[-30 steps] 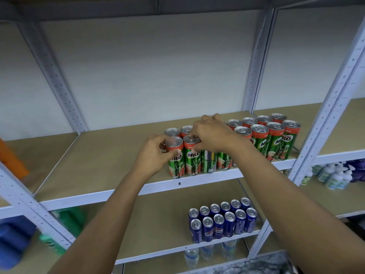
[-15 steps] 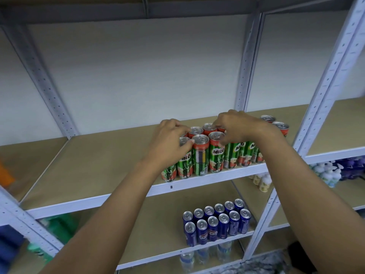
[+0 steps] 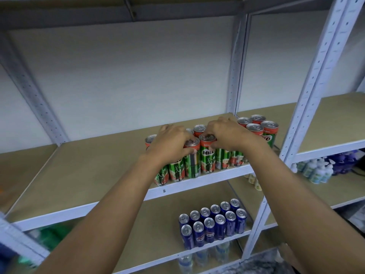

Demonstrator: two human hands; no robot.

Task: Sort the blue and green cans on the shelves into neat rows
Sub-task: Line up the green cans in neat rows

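Several green Milo cans [image 3: 207, 157] with red tops stand in two rows along the front of the upper shelf [image 3: 88, 167]. My left hand [image 3: 170, 143] lies over the tops of the left cans, fingers curled round one green can [image 3: 192, 158]. My right hand [image 3: 227, 133] covers the cans just right of it, fingertips pinching the rim of the Milo can in the middle. More green cans [image 3: 264, 128] stand free at the right end. Several blue cans [image 3: 213, 224] stand in two neat rows on the shelf below.
White metal uprights [image 3: 308, 107] frame the shelf bays. White and purple pump bottles [image 3: 320, 171] fill the right bay's lower shelf. Clear water bottles [image 3: 185, 263] stand on the lowest shelf. Small pale bottles [image 3: 254, 180] sit behind the right upright.
Both hands have shifted right along the green cans and closed together over the middle ones. The camera view has swung slightly, and the right-end cans now show beside my right hand.
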